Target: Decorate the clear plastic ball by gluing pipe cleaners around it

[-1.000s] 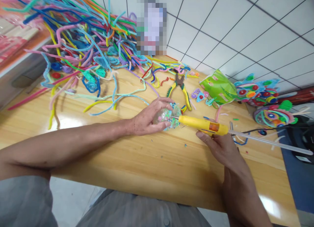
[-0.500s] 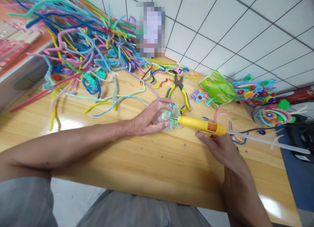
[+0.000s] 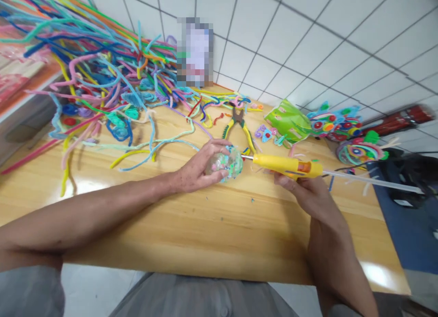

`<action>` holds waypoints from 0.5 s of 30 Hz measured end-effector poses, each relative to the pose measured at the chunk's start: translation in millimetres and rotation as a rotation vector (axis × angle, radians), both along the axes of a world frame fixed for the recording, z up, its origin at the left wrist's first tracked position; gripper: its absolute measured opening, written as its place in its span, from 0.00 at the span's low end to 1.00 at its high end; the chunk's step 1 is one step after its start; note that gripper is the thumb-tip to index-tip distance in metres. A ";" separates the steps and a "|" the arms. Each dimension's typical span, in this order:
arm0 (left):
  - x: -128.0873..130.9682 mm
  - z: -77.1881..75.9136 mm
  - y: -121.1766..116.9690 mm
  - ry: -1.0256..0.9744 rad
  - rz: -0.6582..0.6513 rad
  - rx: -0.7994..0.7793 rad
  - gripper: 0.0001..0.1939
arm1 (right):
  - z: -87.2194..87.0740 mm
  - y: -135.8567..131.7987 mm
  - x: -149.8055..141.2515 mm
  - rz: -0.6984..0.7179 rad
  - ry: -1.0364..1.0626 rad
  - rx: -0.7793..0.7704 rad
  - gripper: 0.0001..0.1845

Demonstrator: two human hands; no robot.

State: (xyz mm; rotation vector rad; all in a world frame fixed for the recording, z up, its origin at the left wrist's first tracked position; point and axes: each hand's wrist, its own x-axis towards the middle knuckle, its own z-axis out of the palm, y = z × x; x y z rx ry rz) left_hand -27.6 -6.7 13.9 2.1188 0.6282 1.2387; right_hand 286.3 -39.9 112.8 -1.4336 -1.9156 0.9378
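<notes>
My left hand (image 3: pixel 201 167) is closed around a clear, rounded plastic piece (image 3: pixel 233 164) dotted with small green, blue and pink bits, resting low over the wooden table. In my right hand (image 3: pixel 303 187) is a yellow hot glue gun (image 3: pixel 280 164), its metal nozzle pointing left at the clear piece's right edge. Whether the nozzle touches the piece I cannot tell. A long translucent glue stick (image 3: pixel 369 181) sticks out from the gun's back. Just beyond the clear piece lie pliers (image 3: pixel 238 125) with yellow and green handles, jaws away from me.
A tangled heap of coloured pipe cleaners (image 3: pixel 112 75) covers the table's back left. A green packet (image 3: pixel 288 121) and colourful pipe-cleaner crafts (image 3: pixel 357 150) stand at the back right, near a tiled wall (image 3: pixel 308 43). A black cable runs at the right. A blurred-out upright object (image 3: pixel 195 52) leans at the back.
The glue gun's nozzle has drawn back to the right, from over the clear piece to its right edge. The whole view has shifted slightly; my left hand keeps its hold.
</notes>
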 end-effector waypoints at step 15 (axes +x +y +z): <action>-0.9 -3.5 -1.1 0.044 0.044 -0.038 0.20 | -23.9 -64.4 189.2 -0.954 -0.263 0.151 0.30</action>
